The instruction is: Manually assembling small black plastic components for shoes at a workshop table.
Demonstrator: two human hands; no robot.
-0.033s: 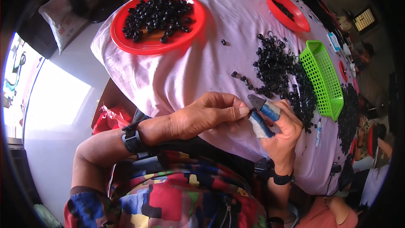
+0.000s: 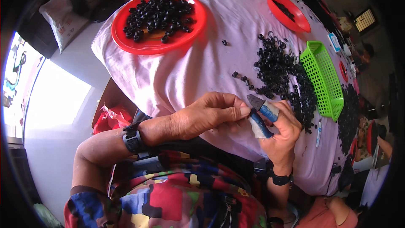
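Observation:
My left hand (image 2: pixel 206 114) is pinched, thumb against forefinger, its tips meeting the right fingertips above the near edge of the cloth. My right hand (image 2: pixel 284 128) has its thumb and forefinger wrapped in blue and white tape, the forefinger's wrap dark at the tip. These two digits bend toward the left thumb. Whatever lies between the fingertips is mostly hidden; only a dark spot shows there. Just beyond the hands spreads a heap of small black ring-like parts (image 2: pixel 274 65). A red plate (image 2: pixel 122 44) at the far left holds many similar black pieces (image 2: pixel 158 14).
A pink cloth (image 2: pixel 219 71) covers the table. Right of the heap stands a green perforated basket (image 2: pixel 322 80), with a pen (image 2: pixel 318 134) nearer me. Another red plate (image 2: pixel 301 23) lies at the back right. A red bag (image 2: pixel 112 118) sits below the table's left edge.

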